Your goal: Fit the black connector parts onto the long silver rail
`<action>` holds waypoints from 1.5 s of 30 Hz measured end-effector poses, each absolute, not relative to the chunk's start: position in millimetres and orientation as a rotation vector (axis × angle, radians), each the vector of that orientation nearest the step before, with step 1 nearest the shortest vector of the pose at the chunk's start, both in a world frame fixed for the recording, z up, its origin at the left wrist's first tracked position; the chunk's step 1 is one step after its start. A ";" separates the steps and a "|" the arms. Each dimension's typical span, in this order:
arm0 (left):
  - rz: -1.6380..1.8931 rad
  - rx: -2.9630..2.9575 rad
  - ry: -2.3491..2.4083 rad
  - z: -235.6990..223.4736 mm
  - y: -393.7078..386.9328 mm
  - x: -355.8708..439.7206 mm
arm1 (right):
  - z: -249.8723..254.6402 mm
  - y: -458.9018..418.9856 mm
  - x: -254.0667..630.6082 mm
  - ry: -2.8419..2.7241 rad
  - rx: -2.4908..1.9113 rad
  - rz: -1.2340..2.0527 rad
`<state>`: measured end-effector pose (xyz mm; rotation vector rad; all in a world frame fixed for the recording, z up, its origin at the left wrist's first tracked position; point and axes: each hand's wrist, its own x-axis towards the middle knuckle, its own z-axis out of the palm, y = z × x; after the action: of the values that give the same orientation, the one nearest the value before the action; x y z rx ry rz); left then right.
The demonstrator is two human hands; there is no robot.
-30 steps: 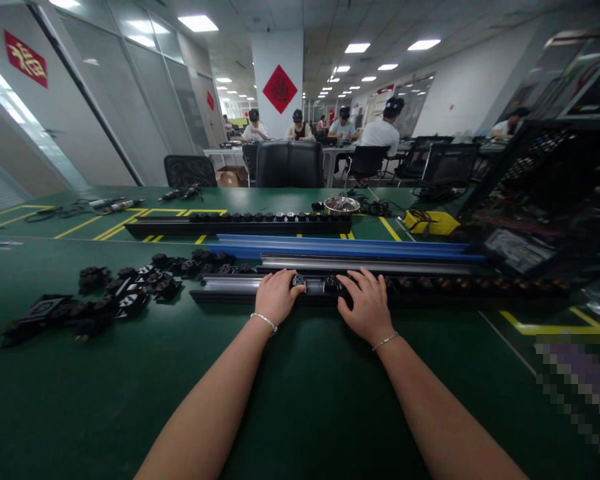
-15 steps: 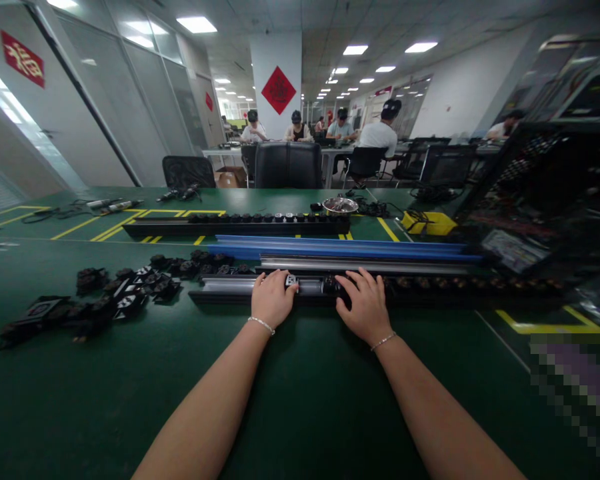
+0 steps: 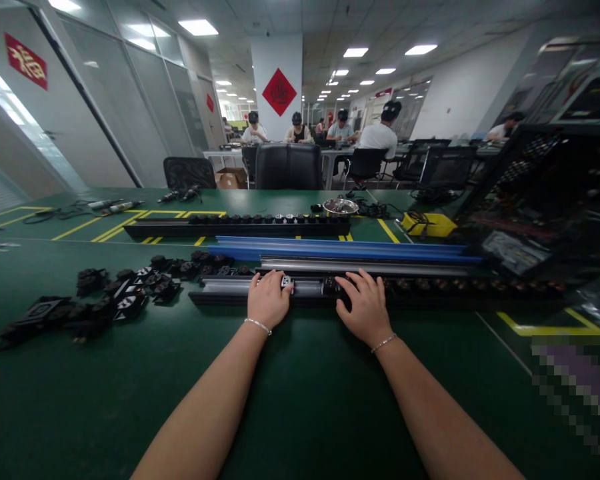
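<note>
A long black rail (image 3: 220, 298) with a silvery channel lies across the green table in front of me. My left hand (image 3: 270, 299) is closed around a small black socket-like module with a white face (image 3: 287, 283), which sits in the channel. To the right, my right hand (image 3: 365, 303) straddles the rail, fingers curved over its far side and thumb at its near side. Just left of those fingertips another dark module (image 3: 331, 285) sits in the channel. A row of similar modules (image 3: 443, 285) fills the rail further right. The undersides of both hands are hidden.
Loose black modules (image 3: 130, 293) lie piled at the left. Behind the rail are a silver rail (image 3: 370, 265), a blue rail (image 3: 340, 248) and another black rail (image 3: 230, 229). A metal dish (image 3: 340, 207), a yellow block (image 3: 430, 224) and an open black case (image 3: 540, 180) stand beyond. People sit further back.
My left hand has shifted slightly to the left along the rail, and the white-faced module has moved left with it. My right hand stays in place.
</note>
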<state>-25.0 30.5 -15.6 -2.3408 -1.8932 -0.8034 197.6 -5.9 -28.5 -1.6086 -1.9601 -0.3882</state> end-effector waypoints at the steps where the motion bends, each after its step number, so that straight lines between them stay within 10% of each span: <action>1: -0.808 -2.340 -1.887 -16.3 30.8 -25.9 | -28.6 -5.8 197.6 -1.960 -1.608 -0.389; 45: -0.910 -1.944 -2.166 -14.5 32.3 -54.0 | -30.0 -3.8 196.7 -1.945 -1.582 -0.400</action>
<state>-54.0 32.3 -14.5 -1.9442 -2.1661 -0.9096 196.7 -3.8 -30.0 -1.5821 -1.9451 -0.3997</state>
